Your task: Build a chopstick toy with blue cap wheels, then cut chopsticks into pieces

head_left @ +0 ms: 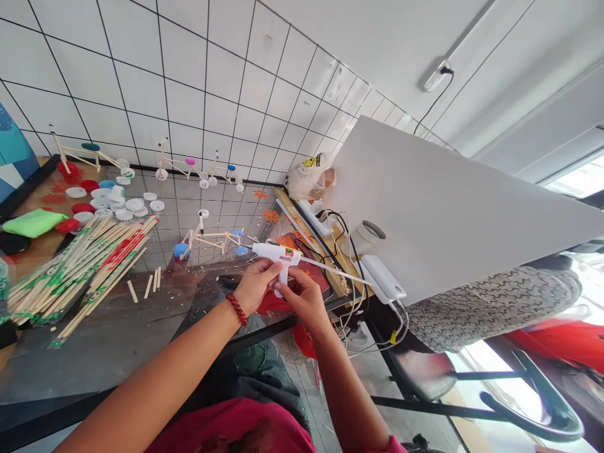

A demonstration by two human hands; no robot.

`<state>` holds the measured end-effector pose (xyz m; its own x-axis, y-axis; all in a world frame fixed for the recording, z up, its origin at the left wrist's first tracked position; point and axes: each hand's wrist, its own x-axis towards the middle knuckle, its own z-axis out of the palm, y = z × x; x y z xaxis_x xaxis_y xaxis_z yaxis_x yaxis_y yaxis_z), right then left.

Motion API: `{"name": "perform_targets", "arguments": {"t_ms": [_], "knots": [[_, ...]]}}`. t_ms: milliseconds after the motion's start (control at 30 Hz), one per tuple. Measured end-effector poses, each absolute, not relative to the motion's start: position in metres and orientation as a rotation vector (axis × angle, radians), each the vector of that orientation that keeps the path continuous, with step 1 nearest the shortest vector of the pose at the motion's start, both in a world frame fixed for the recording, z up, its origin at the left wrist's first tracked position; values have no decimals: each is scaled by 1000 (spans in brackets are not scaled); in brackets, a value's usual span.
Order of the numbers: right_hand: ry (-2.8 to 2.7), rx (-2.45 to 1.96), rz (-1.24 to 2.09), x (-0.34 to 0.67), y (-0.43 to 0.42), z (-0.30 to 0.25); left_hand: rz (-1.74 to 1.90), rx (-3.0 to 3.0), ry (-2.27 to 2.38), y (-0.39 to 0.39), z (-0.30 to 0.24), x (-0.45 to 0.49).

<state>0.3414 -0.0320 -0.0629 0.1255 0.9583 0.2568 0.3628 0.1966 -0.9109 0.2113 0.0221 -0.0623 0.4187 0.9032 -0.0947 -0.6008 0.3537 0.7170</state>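
A white hot glue gun (276,253) is held between my two hands above the table, its nozzle pointing left. A long glue stick (333,270) sticks out of its back end. My left hand (257,286), with a red bead bracelet at the wrist, is closed around the front of the handle. My right hand (302,294) grips the handle from the other side, fingers bent. Just beyond the nozzle stands a small tricycle-like model (211,239) of wooden sticks with blue bottle caps; whether the nozzle touches it I cannot tell.
Similar stick models (177,165) stand along the grid-tiled wall. Loose bottle caps (113,198) and a pile of wrapped chopsticks (80,270) lie at left, near a green cloth (34,223). At right are a power strip (317,217), cables, a cup (369,236) and a large white board (453,207).
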Motion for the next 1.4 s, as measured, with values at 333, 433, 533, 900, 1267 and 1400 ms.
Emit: {"name": "perform_targets", "arguments": {"t_ms": [333,433,533,900,1267,1400], "knots": [[-1537,-1680,144,372,46,-31,1198,774,777,15,-70,217],[-1581,-1740,109,379,93,-27,1225,854,837,13,-71,217],[-1621,-1809,80,378,131,-35,1252,930,881,12,-70,217],[-1689,-2024,49,367,164,-63,1241,1065,905,11,-70,220],[-1723,-2062,66,364,136,-38,1289,956,856,13,-60,211],[-1801,-1923,78,335,87,-26,1365,865,870,18,-46,189]]}}
